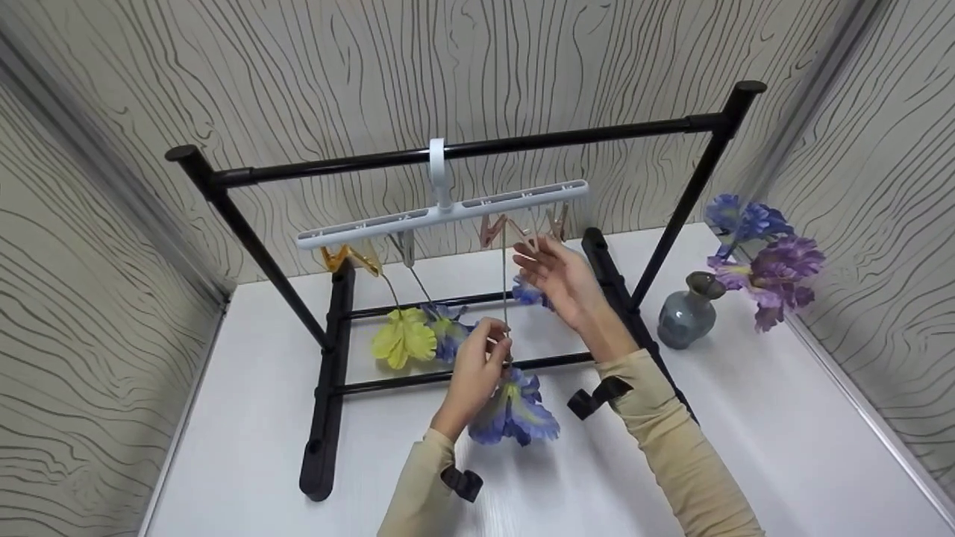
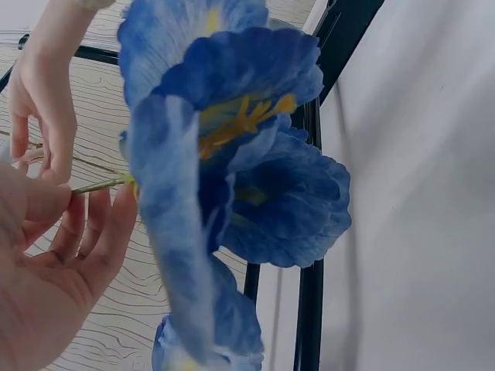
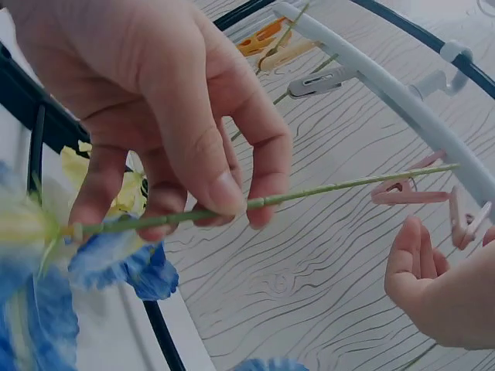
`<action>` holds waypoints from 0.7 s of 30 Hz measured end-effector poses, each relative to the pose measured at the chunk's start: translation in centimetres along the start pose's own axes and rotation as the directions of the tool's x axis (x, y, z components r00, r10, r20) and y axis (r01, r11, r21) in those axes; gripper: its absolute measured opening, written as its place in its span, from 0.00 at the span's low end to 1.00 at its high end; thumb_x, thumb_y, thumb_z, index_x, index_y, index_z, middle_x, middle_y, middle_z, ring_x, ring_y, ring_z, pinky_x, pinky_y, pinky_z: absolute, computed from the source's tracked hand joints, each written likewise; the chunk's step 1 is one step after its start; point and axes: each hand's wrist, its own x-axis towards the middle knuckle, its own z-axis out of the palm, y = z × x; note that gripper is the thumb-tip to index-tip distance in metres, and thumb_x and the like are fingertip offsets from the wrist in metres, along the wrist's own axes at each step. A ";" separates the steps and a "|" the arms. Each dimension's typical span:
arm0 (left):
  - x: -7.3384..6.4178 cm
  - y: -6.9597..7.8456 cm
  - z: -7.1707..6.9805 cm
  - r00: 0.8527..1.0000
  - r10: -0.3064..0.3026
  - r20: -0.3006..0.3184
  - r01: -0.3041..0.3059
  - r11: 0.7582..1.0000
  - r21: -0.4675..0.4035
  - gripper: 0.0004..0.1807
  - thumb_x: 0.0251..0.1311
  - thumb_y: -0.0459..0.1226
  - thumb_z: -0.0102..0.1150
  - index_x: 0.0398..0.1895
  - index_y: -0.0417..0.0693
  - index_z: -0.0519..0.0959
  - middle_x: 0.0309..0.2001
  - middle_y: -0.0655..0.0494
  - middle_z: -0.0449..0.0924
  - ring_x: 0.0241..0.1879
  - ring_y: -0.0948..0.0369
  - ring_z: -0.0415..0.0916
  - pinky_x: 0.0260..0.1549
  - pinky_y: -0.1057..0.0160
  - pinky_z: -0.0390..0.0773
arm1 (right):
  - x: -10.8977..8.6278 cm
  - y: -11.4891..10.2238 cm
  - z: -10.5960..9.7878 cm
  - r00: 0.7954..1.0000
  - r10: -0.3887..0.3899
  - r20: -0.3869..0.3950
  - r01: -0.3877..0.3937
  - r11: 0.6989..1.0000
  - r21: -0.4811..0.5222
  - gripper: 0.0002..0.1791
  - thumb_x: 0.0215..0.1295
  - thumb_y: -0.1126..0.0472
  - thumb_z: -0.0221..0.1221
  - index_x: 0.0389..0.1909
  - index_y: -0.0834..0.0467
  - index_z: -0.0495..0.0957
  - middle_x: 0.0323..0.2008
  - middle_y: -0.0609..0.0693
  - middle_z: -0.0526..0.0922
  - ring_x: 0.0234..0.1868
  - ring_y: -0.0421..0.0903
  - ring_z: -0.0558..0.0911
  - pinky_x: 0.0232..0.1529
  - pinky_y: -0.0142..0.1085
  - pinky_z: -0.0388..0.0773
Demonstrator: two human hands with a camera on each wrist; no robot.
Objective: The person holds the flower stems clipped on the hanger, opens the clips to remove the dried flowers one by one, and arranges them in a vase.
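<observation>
My left hand (image 1: 477, 365) pinches the thin green stem of a blue artificial iris (image 1: 515, 410) just above its bloom, which points down. The stem (image 3: 317, 189) stands nearly upright in the head view, its top end near a pink clothespin (image 1: 491, 231). My right hand (image 1: 559, 287) is raised at the second pink clothespin (image 1: 526, 235), its fingers loosely bent. Whether those fingertips touch the clothespin cannot be told. Both clothespins hang from the white clip hanger (image 1: 448, 216). The left wrist view shows the blue bloom (image 2: 224, 154) up close, hiding part of the rack.
A black rack (image 1: 492, 145) carries the hanger. A yellow flower (image 1: 404, 339) hangs from an orange clothespin (image 1: 365, 261), beside a blue flower (image 1: 448, 335) under a grey clothespin (image 1: 406, 246). A glass vase (image 1: 686, 313) with blue and purple flowers (image 1: 783, 272) stands at right.
</observation>
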 end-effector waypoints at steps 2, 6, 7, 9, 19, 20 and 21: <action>0.0 0.0 -0.1 1.000 0.006 -0.001 -0.006 1.000 0.014 0.05 0.74 0.26 0.54 0.47 0.39 0.76 0.35 0.49 0.78 0.30 0.57 0.79 0.23 0.68 0.79 | -0.6 -0.2 0.1 0.999 -0.027 -0.018 0.026 0.999 -0.048 0.13 0.85 0.61 0.42 0.49 0.65 0.72 0.43 0.55 0.85 0.45 0.49 0.85 0.47 0.36 0.82; -0.1 0.0 -0.5 1.000 0.018 -0.005 -0.018 0.999 0.032 0.05 0.73 0.25 0.54 0.47 0.39 0.76 0.35 0.50 0.79 0.30 0.58 0.79 0.25 0.67 0.79 | -1.7 -0.3 0.3 0.991 -0.106 -0.077 0.091 0.981 -0.173 0.10 0.83 0.63 0.45 0.52 0.67 0.69 0.40 0.53 0.83 0.40 0.46 0.85 0.43 0.34 0.83; -0.1 0.1 -0.5 1.000 0.019 -0.008 -0.019 0.999 0.035 0.05 0.73 0.25 0.54 0.47 0.38 0.76 0.35 0.50 0.79 0.30 0.58 0.79 0.25 0.67 0.79 | -1.9 -0.3 0.4 0.987 -0.133 -0.089 0.113 0.973 -0.201 0.09 0.83 0.64 0.46 0.52 0.67 0.69 0.40 0.53 0.82 0.39 0.45 0.85 0.42 0.34 0.83; -0.1 0.2 -0.7 1.000 0.022 -0.012 -0.022 0.999 0.045 0.05 0.73 0.25 0.54 0.47 0.38 0.76 0.35 0.50 0.80 0.30 0.58 0.79 0.27 0.67 0.79 | -2.4 -0.3 0.5 0.976 -0.196 -0.092 0.165 0.950 -0.265 0.06 0.81 0.66 0.48 0.50 0.66 0.69 0.40 0.54 0.81 0.39 0.45 0.84 0.42 0.34 0.82; 0.1 0.6 -0.8 1.000 0.026 0.007 -0.026 0.996 0.084 0.06 0.73 0.25 0.54 0.47 0.40 0.76 0.36 0.51 0.82 0.32 0.58 0.80 0.31 0.66 0.79 | -4.2 -0.8 1.8 0.851 -0.442 0.283 0.511 0.576 -0.638 0.10 0.69 0.76 0.60 0.49 0.72 0.78 0.46 0.64 0.83 0.49 0.52 0.83 0.50 0.33 0.81; 0.2 0.6 -0.8 1.000 0.029 0.007 -0.030 0.996 0.087 0.06 0.72 0.25 0.54 0.47 0.40 0.77 0.35 0.51 0.82 0.32 0.57 0.80 0.31 0.65 0.79 | -4.3 -0.8 1.8 0.833 -0.442 0.334 0.540 0.512 -0.669 0.11 0.68 0.76 0.61 0.50 0.72 0.78 0.48 0.64 0.83 0.51 0.54 0.83 0.52 0.35 0.81; 0.2 0.6 -0.8 0.999 0.034 0.010 -0.035 0.995 0.091 0.06 0.72 0.25 0.54 0.47 0.40 0.77 0.35 0.51 0.81 0.32 0.57 0.80 0.31 0.65 0.79 | -4.4 -0.7 1.8 0.812 -0.440 0.383 0.568 0.449 -0.690 0.12 0.68 0.76 0.61 0.51 0.72 0.79 0.49 0.63 0.83 0.52 0.55 0.83 0.54 0.36 0.81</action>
